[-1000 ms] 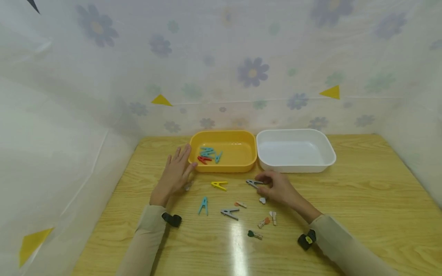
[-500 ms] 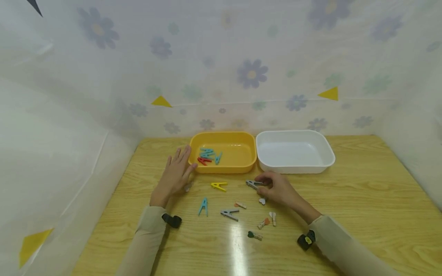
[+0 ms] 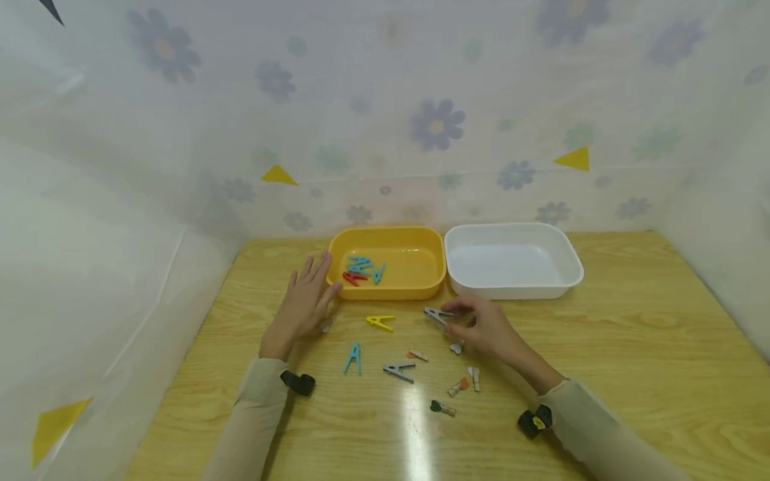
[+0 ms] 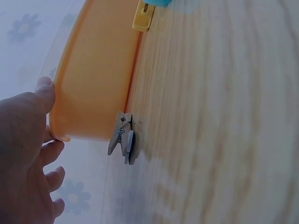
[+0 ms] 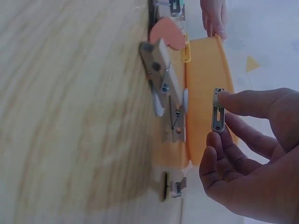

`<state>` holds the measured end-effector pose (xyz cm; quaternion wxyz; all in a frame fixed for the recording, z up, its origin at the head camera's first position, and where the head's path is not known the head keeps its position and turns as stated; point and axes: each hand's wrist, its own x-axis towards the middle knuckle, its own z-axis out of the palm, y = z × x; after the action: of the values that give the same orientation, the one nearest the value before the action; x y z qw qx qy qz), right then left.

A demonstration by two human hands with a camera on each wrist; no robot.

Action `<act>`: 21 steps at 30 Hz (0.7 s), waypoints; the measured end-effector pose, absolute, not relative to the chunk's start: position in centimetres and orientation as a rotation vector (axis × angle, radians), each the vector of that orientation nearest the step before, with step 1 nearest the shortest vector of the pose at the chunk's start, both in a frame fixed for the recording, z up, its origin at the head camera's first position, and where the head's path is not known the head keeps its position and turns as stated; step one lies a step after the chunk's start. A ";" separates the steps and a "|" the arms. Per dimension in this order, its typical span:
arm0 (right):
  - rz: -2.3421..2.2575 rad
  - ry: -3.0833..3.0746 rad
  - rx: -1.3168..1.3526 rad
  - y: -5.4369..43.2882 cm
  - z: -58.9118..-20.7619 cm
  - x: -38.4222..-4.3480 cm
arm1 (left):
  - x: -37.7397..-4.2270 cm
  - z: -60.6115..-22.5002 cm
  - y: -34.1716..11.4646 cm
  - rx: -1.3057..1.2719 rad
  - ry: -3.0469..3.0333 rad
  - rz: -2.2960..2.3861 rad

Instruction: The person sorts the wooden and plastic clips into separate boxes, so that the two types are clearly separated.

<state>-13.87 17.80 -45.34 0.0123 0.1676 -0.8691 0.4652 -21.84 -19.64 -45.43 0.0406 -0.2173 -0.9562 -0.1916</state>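
- Gray clip is pinched by the right hand, seemingly just above the desk, before the yellow box.
- Left hand touches this box, its fingers apart.
- Lifting seems the present step; the next move calls, I think, for a steady pinch.

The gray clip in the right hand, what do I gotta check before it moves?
1. The gray clip pinched by the right hand: ok.
2. The clip raised off the table: ok, seen in the right wrist view.
3. The left hand touching the yellow box: ok.
4. Room in that box: ok, its right side is bare.
5. Space near the right hand clear: not ok, a heart-topped clip lies close by.
6. Grip firm enough: cannot tell.
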 end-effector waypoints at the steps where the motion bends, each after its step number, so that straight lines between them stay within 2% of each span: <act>1: 1.463 -2.703 0.520 17.7 -45.2 -13.8 | -21.8 -45.4 -19.6 -0.667 -2.928 -0.589; 21: 1.472 -2.597 0.581 17.0 -43.6 -13.1 | -21.9 -45.5 -19.6 -0.664 -2.935 -0.578</act>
<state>-13.11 16.96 -43.65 0.0502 0.1909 -0.8528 0.4835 -21.87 -19.60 -45.49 0.0389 -0.2164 -0.9571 -0.1885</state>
